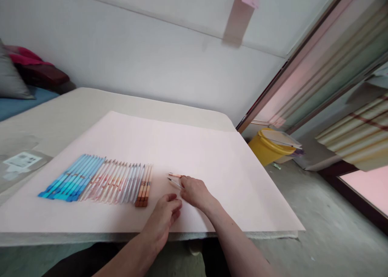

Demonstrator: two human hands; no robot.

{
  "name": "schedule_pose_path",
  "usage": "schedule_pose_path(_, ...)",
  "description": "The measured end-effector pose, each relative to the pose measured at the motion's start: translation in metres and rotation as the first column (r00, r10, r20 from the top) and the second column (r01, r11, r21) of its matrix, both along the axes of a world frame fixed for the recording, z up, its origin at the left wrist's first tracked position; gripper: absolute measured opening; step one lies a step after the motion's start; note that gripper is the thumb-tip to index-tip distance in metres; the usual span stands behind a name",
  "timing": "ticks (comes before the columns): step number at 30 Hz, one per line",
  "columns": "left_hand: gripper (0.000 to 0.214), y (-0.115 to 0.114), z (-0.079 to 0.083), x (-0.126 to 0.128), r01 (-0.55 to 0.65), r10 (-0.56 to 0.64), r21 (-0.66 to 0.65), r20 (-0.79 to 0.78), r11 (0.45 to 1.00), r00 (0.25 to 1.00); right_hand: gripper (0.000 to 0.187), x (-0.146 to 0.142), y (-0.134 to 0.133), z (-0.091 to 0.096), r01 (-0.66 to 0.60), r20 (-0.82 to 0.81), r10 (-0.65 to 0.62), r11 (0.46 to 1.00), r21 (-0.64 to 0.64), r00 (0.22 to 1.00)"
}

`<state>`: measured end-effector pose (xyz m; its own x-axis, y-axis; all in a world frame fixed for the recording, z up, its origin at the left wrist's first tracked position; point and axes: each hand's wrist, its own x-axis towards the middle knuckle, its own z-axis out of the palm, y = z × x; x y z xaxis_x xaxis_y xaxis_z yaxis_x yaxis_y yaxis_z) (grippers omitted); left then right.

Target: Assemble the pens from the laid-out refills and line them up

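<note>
My right hand (194, 190) is closed around two slim pens over the pink sheet. One is a pale pen (175, 183) with a dark tip; the other, an orange pen (175, 175), lies just beyond it, and my fingers cover their far ends. Lower and to the left, my left hand (166, 212) is loosely curled with its fingers apart, holding nothing I can see. Left of both hands runs a row of pens side by side: blue pens (75, 176), then whitish clear pens (112, 180) with reddish marks, then several orange pens (146, 184) with brown ends.
The pink sheet (194, 147) covers much of a cream-topped table (151, 101) against a white wall. A grey package (22, 162) with a label lies at the left. On the floor to the right stands a yellow bin (263, 147); a cushion (12, 75) is far left.
</note>
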<state>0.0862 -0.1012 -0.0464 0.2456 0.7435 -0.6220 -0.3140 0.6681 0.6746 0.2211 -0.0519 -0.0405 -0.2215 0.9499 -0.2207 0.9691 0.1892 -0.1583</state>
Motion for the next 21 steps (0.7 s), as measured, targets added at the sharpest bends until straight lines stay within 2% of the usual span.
schedule_pose_path(7,0.03,0.0023,0.005,0.0009,-0.021,0.021,-0.009,-0.014,1.0,1.0,0.03,-0.0022,-0.003,0.0008,0.01,-0.008,-0.01,1.0,-0.009,1.0)
schedule_pose_path(16,0.032,0.0031,0.0007,0.0026,-0.087,0.089,-0.044,0.06,0.995,0.994,0.027,-0.0063,-0.0013,0.0035,0.044,0.008,-0.044,0.996,-0.076,0.999)
schedule_pose_path(21,0.026,0.0027,0.0029,0.0021,-0.087,0.09,-0.034,0.115,0.996,0.989,0.019,-0.0093,-0.0021,0.004,0.044,0.004,-0.044,0.994,-0.102,0.999)
